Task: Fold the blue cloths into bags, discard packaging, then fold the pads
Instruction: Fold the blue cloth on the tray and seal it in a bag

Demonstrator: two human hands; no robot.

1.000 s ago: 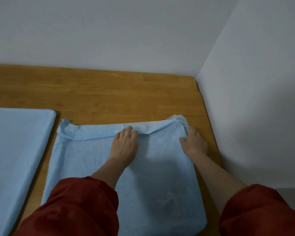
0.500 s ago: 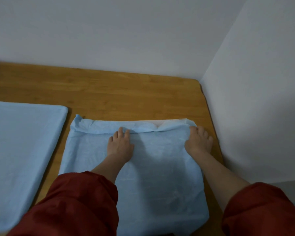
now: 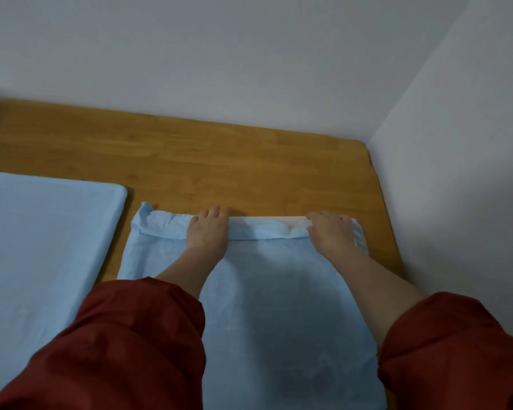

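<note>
item: blue pad (image 3: 279, 315), lying flat on the tabletop (image 3: 219, 161), directly in front of the person and under both forearms
long axis: the pad runs away from the person; its far end is turned back into a narrow band that runs left to right
band: a strip of white underside shows along its right half; the left far corner is crumpled and stands up a little, with no hand on it
left hand (image 3: 208, 232): released, laid flat across the band left of its middle, fingers straight and reaching past the edge onto bare wood
right hand (image 3: 332, 232): on the right far corner of the band, fingers angled leftward; cannot tell whether it pinches the edge or only presses it
bearing: both hands sit at the far end, so the whole unfolded length lies between them and the body
nearer hand: the left hand is closer to the loose left corner; the right hand is well apart from it
judgement: the next fold likely brings the far band toward the body
neighbour: second blue pad (image 3: 42, 247), just beside the first on the left, not touching
sleeves: red, pushed up both forearms
</note>
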